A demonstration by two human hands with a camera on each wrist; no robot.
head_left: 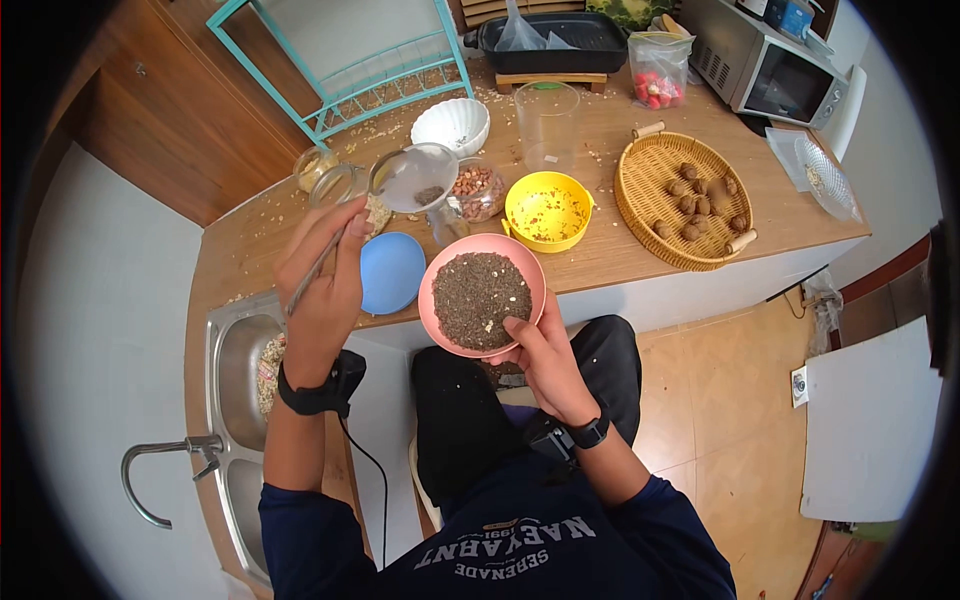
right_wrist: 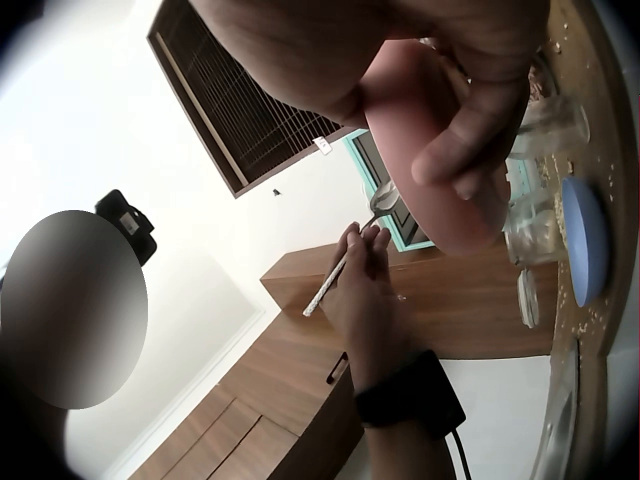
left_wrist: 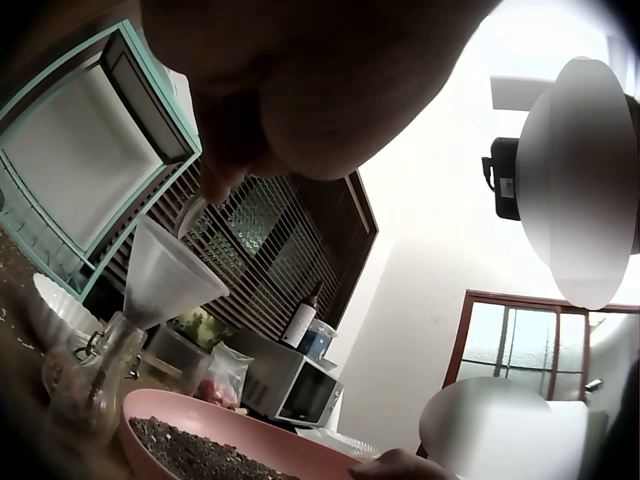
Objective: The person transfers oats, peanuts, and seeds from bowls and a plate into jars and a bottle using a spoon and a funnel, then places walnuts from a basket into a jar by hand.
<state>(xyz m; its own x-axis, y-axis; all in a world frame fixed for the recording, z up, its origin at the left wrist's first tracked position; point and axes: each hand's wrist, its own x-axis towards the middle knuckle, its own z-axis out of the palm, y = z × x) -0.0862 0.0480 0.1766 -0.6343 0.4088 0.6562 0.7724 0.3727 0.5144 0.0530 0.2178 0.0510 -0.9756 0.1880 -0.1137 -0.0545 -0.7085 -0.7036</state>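
The left hand (head_left: 325,265) grips a metal spoon (right_wrist: 325,290) by its handle, raised left of a translucent funnel (head_left: 408,182). Some dark grains lie in the funnel, whose spout stands in a glass bottle (left_wrist: 112,365). The right hand (head_left: 548,365) holds a pink bowl (head_left: 428,322) at its near right rim, thumb over the edge and fingers underneath. Small dark seeds with a few pale flakes fill much of the bowl. In the right wrist view the spoon's head is up, beyond the pink bowl (right_wrist: 415,150); whether it carries anything cannot be told.
On the counter are a blue plate (head_left: 392,273), a yellow bowl (head_left: 548,243), a jar of nuts (head_left: 480,192), a white bowl (head_left: 450,124) and a basket of walnuts (head_left: 640,220). A sink (head_left: 235,380) is at left. Crumbs are scattered about.
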